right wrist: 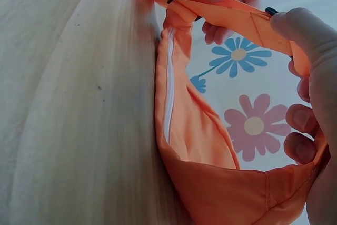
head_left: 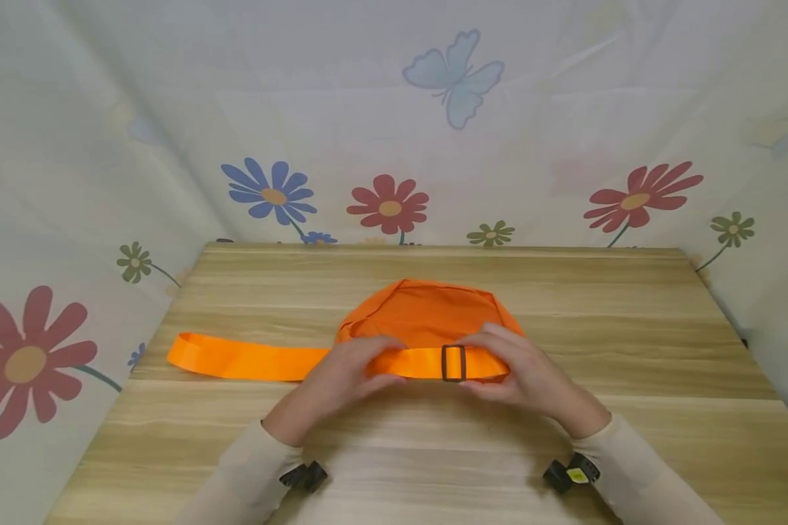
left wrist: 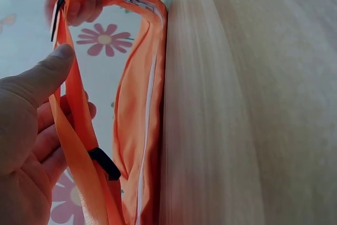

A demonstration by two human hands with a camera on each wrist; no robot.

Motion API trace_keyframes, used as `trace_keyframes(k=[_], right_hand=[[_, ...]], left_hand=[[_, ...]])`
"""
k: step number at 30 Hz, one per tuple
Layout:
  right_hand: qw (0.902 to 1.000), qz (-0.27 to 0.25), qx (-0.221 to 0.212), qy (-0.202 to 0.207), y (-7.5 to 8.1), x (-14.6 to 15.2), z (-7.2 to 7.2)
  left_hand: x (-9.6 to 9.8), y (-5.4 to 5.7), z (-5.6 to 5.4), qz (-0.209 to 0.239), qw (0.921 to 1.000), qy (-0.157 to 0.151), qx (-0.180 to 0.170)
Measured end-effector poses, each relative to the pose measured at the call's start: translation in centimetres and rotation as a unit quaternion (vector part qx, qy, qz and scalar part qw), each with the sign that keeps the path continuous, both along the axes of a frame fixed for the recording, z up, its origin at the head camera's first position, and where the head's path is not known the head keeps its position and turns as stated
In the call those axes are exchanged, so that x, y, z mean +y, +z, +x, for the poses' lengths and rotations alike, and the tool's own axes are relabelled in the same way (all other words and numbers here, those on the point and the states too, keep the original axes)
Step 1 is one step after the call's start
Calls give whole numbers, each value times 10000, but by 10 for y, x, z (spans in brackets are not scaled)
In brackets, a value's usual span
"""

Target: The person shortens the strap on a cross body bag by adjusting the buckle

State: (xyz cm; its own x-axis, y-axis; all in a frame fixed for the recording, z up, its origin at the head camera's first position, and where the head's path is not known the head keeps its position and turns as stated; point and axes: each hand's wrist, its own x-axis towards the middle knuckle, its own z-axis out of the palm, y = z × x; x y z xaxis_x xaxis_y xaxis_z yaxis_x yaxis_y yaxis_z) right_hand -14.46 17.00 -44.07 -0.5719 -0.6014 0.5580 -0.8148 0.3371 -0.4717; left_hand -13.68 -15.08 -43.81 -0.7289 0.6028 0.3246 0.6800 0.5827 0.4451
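Note:
An orange waist bag (head_left: 427, 313) stands on the wooden table, its white zipper (right wrist: 169, 88) visible in the right wrist view. Across its near side runs a flat orange strap (head_left: 420, 362), whose looped length stretches out to the left. With thumb and fingers on either side, my left hand (head_left: 351, 368) pinches the strap. My right hand (head_left: 532, 372) grips the strap at the black slide buckle (head_left: 454, 363), thumb at the buckle's edge. A second black buckle (left wrist: 105, 163) sits on the strap close to the bag's left end.
The wooden table (head_left: 630, 328) meets a pale cloth backdrop (head_left: 341, 87) printed with flowers and a butterfly. Black wrist devices (head_left: 305, 476) are worn at both sleeves.

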Motion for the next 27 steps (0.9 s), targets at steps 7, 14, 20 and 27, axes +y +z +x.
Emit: trace_keyframes(k=[7, 14, 20, 27], right_hand=[[9999, -53, -89, 10, 1, 2, 1], [9999, -19, -105, -7, 3, 2, 3], [9971, 616, 342, -295, 13, -3, 6], [9953, 884, 283, -270, 20, -8, 9]], left_hand=[[12, 1, -3, -365, 9990, 82, -251], [32, 5, -6, -354, 9990, -270, -81], [35, 10, -4, -294, 9980, -394, 408], [43, 12, -3, -272, 9964, -541, 591]])
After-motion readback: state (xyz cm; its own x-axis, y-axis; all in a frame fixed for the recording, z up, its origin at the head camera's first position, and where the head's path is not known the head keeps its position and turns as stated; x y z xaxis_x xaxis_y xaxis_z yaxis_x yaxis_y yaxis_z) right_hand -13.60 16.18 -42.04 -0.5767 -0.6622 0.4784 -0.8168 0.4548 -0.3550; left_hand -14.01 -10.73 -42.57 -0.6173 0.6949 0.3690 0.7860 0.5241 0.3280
